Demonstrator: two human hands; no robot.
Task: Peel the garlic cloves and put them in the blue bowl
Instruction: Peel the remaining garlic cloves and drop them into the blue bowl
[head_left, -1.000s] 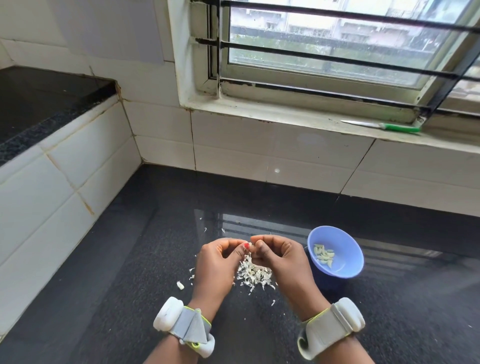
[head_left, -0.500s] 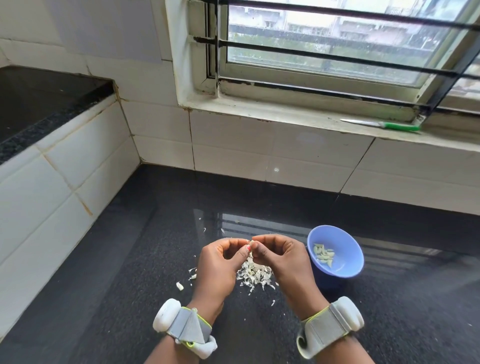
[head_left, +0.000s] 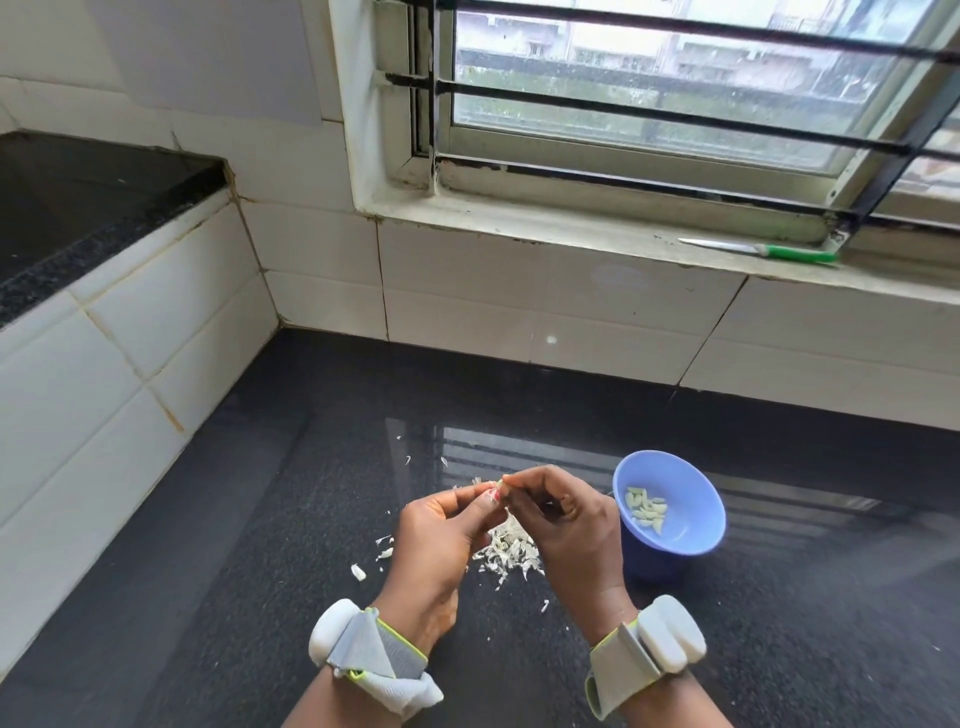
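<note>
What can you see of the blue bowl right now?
The blue bowl is small, round and looks like matte plastic, periwinkle in colour. It stands upright on the black counter, right of the hands, just beside the right hand; contact can't be told. A small heap of pale peeled garlic cloves lies inside, against its left wall.

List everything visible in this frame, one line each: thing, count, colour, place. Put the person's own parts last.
blue bowl: one, blue, on the counter right of the hands
peeled cloves: several, pale, inside the bowl
garlic clove: one, whitish, pinched between both hands
peel scraps: a heap, white, on the counter under the hands
knife: one, green handle, on the window sill
counter: black, polished
wrist bands: two, grey-white, one per wrist
left hand: pinches the clove
right hand: pinches the clove
</note>
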